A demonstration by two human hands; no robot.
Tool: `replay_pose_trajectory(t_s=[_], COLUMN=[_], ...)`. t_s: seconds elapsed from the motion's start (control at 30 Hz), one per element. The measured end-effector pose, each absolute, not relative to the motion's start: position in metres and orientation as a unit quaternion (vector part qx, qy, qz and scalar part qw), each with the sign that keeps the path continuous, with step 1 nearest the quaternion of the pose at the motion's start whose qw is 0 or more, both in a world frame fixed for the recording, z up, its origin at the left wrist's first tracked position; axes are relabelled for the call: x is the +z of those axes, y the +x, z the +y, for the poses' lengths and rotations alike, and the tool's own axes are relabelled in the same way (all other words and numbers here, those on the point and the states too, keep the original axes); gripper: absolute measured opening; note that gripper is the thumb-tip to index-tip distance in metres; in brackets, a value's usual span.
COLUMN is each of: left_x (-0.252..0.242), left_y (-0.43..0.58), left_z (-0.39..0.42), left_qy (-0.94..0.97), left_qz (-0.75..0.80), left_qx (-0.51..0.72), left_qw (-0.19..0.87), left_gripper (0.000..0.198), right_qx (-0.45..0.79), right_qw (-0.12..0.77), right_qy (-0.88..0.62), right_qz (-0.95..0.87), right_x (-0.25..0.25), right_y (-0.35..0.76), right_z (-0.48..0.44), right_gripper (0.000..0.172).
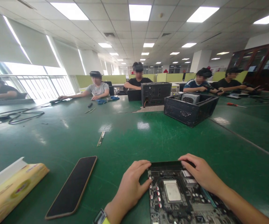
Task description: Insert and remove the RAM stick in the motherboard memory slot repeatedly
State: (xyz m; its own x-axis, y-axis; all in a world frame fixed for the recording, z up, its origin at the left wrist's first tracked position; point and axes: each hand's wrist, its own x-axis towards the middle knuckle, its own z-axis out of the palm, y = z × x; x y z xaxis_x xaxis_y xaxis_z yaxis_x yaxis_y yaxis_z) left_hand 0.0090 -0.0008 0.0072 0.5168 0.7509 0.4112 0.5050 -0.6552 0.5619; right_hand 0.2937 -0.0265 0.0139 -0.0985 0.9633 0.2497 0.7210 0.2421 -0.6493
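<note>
A motherboard (190,202) lies on the green table in front of me, its lower part cut off by the picture edge. A square metal-topped processor (172,190) sits in its socket. Dark memory slots (166,166) run along the far edge; whether a memory stick stands in them I cannot tell. My left hand (133,180) grips the far left corner, thumb and fingers bent around the slots' left end. At the slots' right end, my right hand (202,172) holds on with curled fingers, its palm above the pale connectors (188,178).
Left of the board lie a phone (72,188) and a yellow tissue pack (15,189). Farther off are a memory stick (101,138), cables (15,115), an open computer case (188,109), another case (156,93) and a screwdriver (235,105). Several people sit around the table.
</note>
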Motion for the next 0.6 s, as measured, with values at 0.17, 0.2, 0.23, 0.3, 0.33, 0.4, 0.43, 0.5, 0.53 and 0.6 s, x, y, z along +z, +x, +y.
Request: replay_pose_trajectory(t_s=[0.17, 0.2, 0.23, 0.3, 0.33, 0.4, 0.43, 0.5, 0.53, 0.6], left_x=[0.0084, 0.0086, 0.0088, 0.0090, 0.0090, 0.0087, 0.0083, 0.0074, 0.0070, 0.0073], left_y=[0.0094, 0.0096, 0.0098, 0.0101, 0.0102, 0.0101, 0.0100, 0.0097, 0.0095, 0.0094], left_z=[-0.0008, -0.0007, -0.0008, -0.0010, -0.0011, -0.0012, -0.0012, -0.0010, -0.0009, -0.0013], left_qy=[0.848, 0.848, 0.848, 0.847, 0.847, 0.847, 0.847, 0.847, 0.847, 0.847], left_qz=[0.375, 0.375, 0.375, 0.372, 0.371, 0.369, 0.369, 0.369, 0.369, 0.371], left_qx=[0.325, 0.326, 0.327, 0.331, 0.332, 0.333, 0.332, 0.330, 0.329, 0.326], left_qw=[0.187, 0.186, 0.186, 0.186, 0.186, 0.188, 0.190, 0.193, 0.194, 0.197], left_gripper=[0.040, 0.040, 0.039, 0.038, 0.038, 0.036, 0.036, 0.034, 0.033, 0.034], right_qx=[0.187, 0.186, 0.185, 0.185, 0.186, 0.189, 0.189, 0.188, 0.187, 0.184], right_qw=[0.328, 0.329, 0.330, 0.330, 0.330, 0.329, 0.329, 0.329, 0.329, 0.327], right_qy=[-0.586, -0.586, -0.587, -0.588, -0.588, -0.587, -0.587, -0.589, -0.592, -0.598], right_qz=[-0.717, -0.717, -0.716, -0.715, -0.715, -0.715, -0.715, -0.714, -0.712, -0.708], right_x=[0.0161, 0.0164, 0.0164, 0.0159, 0.0154, 0.0145, 0.0141, 0.0133, 0.0129, 0.0128], right_y=[0.2923, 0.2923, 0.2925, 0.2932, 0.2936, 0.2938, 0.2936, 0.2929, 0.2927, 0.2935], right_z=[-0.0276, -0.0278, -0.0279, -0.0277, -0.0275, -0.0272, -0.0272, -0.0273, -0.0272, -0.0268], right_gripper=[0.027, 0.027, 0.026, 0.026, 0.026, 0.026, 0.026, 0.026, 0.026, 0.027])
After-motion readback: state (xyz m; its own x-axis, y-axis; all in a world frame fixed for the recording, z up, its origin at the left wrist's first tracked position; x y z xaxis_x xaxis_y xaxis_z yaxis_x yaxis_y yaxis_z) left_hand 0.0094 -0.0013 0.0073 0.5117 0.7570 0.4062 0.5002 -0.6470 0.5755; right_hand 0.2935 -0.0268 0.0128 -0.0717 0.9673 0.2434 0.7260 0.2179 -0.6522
